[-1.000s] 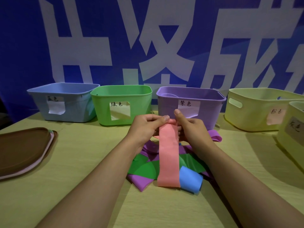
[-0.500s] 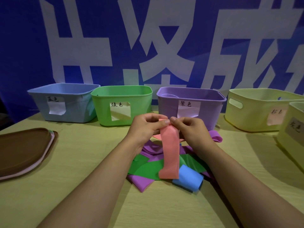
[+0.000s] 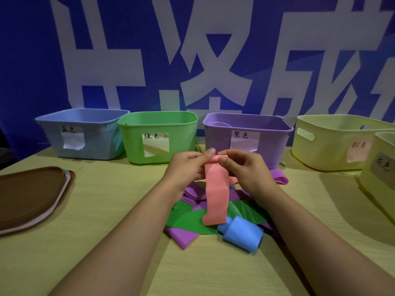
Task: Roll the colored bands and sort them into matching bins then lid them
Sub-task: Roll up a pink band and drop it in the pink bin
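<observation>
We see both hands raised over the middle of the pale wooden table (image 3: 64, 263), pinching the top end of a salmon-pink flat elastic band (image 3: 215, 195). The left hand (image 3: 188, 165) has thumb and fingers curled round the band's upper left edge; the right hand (image 3: 243, 167) has thumb and fingers curled round the upper right edge, where the band's top end looks folded over into a small roll. The rest of the pink band hangs down and its lower end lies on a loose pile of bands: a green flat band (image 3: 192, 221), a purple flat band (image 3: 181, 238) poking out at the near edge, and a light blue rolled band (image 3: 243, 233) just beside the pink band's lower end. Another purple band loop (image 3: 279, 178) shows behind the right hand. Along the back of the table we have a row of plastic bins with paper labels: a light blue bin (image 3: 96, 144), a green bin (image 3: 132, 144), a purple bin (image 3: 271, 144) right behind the hands, a pale yellow bin (image 3: 329, 150) with a pinkish label, and a second pale yellow bin (image 3: 376, 178) at the right edge, partly cut off. All bins are open on top. A stack of flat lids with a brown top (image 3: 27, 193) sits at the left edge. Blue banner with large white characters (image 3: 213, 50) behind.
</observation>
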{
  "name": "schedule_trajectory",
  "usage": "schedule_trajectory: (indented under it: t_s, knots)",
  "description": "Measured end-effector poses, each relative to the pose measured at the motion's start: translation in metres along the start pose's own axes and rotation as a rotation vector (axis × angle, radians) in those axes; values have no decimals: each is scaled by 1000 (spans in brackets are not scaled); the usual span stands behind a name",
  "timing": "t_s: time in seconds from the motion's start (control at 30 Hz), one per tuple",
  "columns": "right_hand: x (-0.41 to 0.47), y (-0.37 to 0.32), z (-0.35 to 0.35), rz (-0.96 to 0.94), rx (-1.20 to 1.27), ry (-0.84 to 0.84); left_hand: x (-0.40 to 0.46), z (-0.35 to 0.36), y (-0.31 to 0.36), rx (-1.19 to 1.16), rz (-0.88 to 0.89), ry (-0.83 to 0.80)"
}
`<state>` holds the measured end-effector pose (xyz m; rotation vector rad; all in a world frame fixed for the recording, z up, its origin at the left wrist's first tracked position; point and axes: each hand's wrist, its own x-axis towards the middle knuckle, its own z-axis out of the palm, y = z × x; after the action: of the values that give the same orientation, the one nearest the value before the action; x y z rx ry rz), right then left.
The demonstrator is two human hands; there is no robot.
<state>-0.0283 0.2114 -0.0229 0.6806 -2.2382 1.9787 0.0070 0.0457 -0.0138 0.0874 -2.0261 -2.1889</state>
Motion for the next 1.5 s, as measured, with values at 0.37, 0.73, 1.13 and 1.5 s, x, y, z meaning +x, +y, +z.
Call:
schedule_trajectory:
  t_s: [0.37,0.73,1.13,1.5]
  knots:
    - [-1,-1,3,26,37,51,4,1,-1,5,79,37]
    - [0,0,2,199,40,96,1,0,1,12,119,-15]
    - [-2,-4,2,91,43,81,1,0,2,-60,96,-53]
    - [2,-1,1,-43,68,42,0,3,0,35,23,-27]
